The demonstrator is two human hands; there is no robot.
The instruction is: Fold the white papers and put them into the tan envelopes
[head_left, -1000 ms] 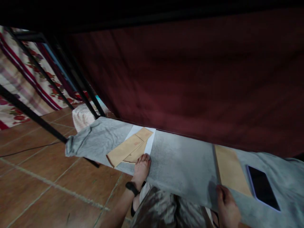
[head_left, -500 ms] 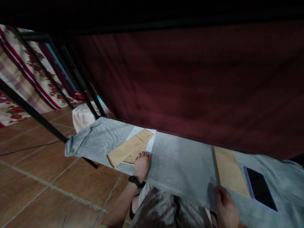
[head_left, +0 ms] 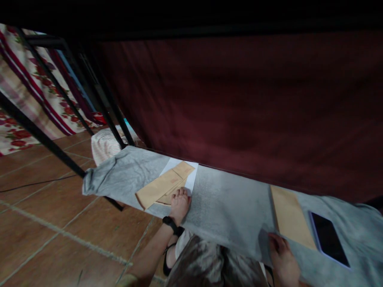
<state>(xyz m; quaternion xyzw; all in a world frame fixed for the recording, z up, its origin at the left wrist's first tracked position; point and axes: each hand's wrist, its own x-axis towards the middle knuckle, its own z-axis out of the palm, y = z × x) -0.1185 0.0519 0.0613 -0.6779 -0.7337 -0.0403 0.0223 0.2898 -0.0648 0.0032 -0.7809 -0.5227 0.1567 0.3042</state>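
Nearest the onlooker, the seated person's mottled trousers (head_left: 200,263) abut the front of a long, low surface draped in grey cloth (head_left: 230,207). The right hand (head_left: 283,259) is at the front edge, its fingers curled toward the thumb; whether they meet, or hold anything, cannot be told from here. Its fingertips lie just beside the near left corner of a flat brown paper piece (head_left: 291,215). To the right of that piece, near but apart from it, lies a smartphone (head_left: 329,239), dark screen upward, in a pale purple case.

The left hand (head_left: 180,205), with a black band (head_left: 170,224) at the wrist, lies palm down, fingers side by side, over the right end of the lower brown envelope (head_left: 167,197); whether the thumb pinches it cannot be told. The upper brown envelope (head_left: 163,187), bearing a small reddish mark, lies slantwise across the lower one. Both overlap a white sheet (head_left: 191,181), which shows along their right side.

Beyond the surface hangs a dark red curtain (head_left: 239,111). At the left end, black metal bars (head_left: 44,139) rise above the tiled floor (head_left: 74,239); past them are a striped cloth (head_left: 104,147) and a floral curtain (head_left: 32,91).
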